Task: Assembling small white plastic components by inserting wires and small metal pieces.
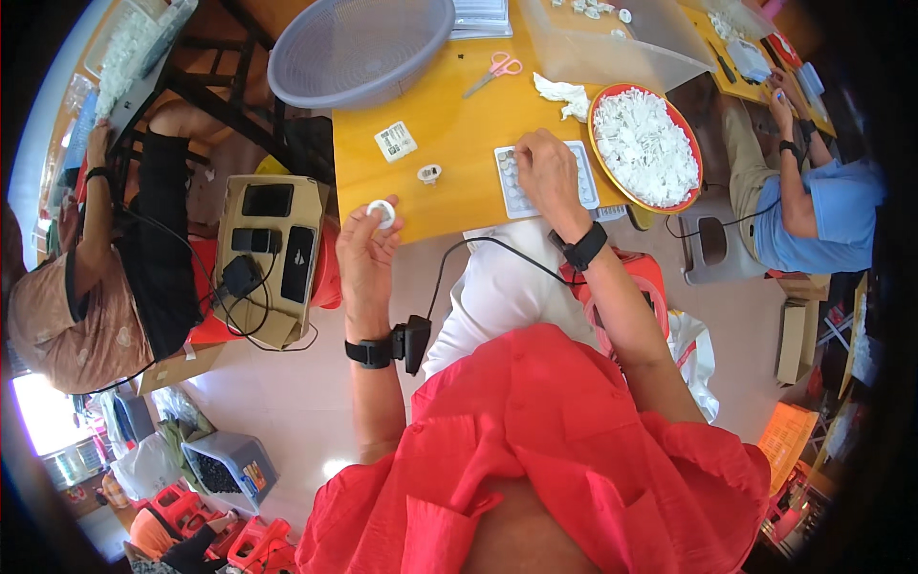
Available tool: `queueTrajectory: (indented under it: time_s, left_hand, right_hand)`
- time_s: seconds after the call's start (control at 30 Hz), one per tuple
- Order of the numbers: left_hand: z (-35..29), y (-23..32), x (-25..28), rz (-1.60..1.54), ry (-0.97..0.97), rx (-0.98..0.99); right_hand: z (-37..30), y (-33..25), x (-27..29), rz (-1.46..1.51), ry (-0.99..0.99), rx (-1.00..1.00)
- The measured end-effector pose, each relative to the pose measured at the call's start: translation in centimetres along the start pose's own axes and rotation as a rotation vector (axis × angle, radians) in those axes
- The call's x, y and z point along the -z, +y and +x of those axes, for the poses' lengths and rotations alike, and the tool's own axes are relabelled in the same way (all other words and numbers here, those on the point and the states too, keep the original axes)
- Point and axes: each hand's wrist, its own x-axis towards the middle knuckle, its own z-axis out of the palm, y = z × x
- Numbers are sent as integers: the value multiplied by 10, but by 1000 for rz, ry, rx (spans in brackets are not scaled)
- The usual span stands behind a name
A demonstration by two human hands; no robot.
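Beyond the near edge of the yellow table, my left hand [361, 253] pinches a small white round plastic piece [382, 213] between thumb and fingers. My right hand [550, 177] reaches down onto a white blister tray [582, 163] with small round silvery cells in its pockets. Its fingers are drawn together at the tray, and whatever the tips hold is hidden. Between the hands lies another white round part [428, 174] with a dark middle. Behind that part is a white printed card [395, 141].
A red bowl with a yellow rim [595, 100] holds a heap of small white parts [645, 148] at the right. Pink-handled scissors [494, 73], a grey basket [363, 91], crumpled tissue [562, 94] and a clear bin [612, 59] stand farther back. Two people sit at either side.
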Motion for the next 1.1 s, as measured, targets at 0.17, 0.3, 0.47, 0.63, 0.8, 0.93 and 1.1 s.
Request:
queueTrajectory:
  time_s: [0.17, 0.3, 0.47, 0.63, 0.8, 0.93, 1.1]
  left_hand:
    - [-10, -27, 1, -29, -76, 125]
    - [-22, -39, -5, -53, -104, 150]
    - [-28, -36, -19, -69, -207, 219]
    - [-35, -28, -29, -116, -255, 281]
    - [-42, -30, -36, -71, -296, 233]
    - [-48, -27, -44, 16, -307, 183]
    - [-52, -29, -47, 119, -339, 103]
  right_hand:
    - [2, 3, -2, 35, -10, -79]
    - [4, -1, -5, 40, -58, -186]
    - [0, -9, 11, 252, -45, -196]
    - [-26, -58, 46, 551, -124, -172]
    - [-46, -80, 51, 654, -173, -37]
    - [-51, -80, 48, 562, -123, 87]
    - [-54, -80, 48, 464, -106, 192]
